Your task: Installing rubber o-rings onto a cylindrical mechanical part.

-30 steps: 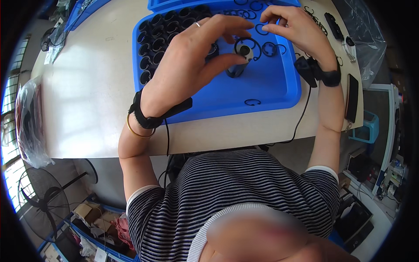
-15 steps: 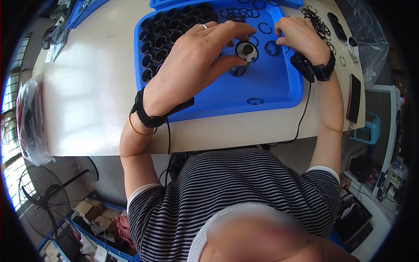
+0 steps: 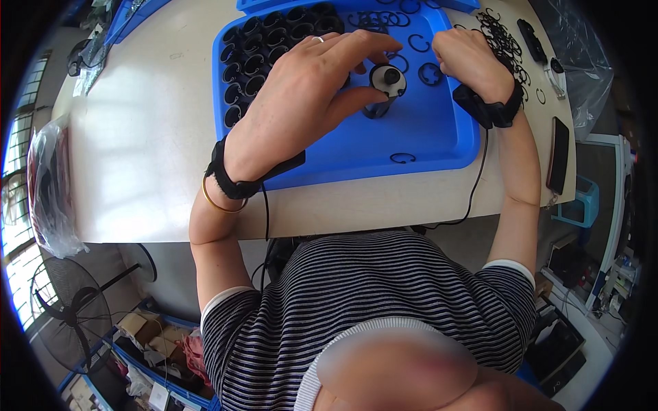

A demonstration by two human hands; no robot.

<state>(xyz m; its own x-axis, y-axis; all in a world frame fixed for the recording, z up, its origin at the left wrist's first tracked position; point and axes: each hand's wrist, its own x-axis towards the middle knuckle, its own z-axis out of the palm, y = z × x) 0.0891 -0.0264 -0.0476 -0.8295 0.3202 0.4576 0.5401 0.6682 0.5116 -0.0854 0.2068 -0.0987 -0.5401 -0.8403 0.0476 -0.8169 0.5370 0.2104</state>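
My left hand [image 3: 312,82] curves around a black cylinder [image 3: 376,110] that stands in the blue tray [image 3: 425,140]. A pale disc [image 3: 387,78] with a dark knob at its centre tops the cylinder. The thumb presses the near side, and the forefinger reaches past the far side. At the tray's right edge, my right hand [image 3: 473,60] has its fingers curled together; whether anything is in them is hidden. Near it lie a dark notched disc [image 3: 430,74] and an open retaining ring [image 3: 419,43]. Another retaining ring [image 3: 403,158] rests near the tray's front.
Rows of black cylinders [image 3: 232,72] fill the tray's left side. Loose rings [image 3: 499,38] are heaped on the table [image 3: 137,164] right of the tray. A dark flat phone-like object [image 3: 557,154] lies by the right edge. Cables hang from both wristbands.
My right hand's fingers have curled in more closely, and the hand has turned slightly. My left hand stays around the cylinder in nearly the same place.
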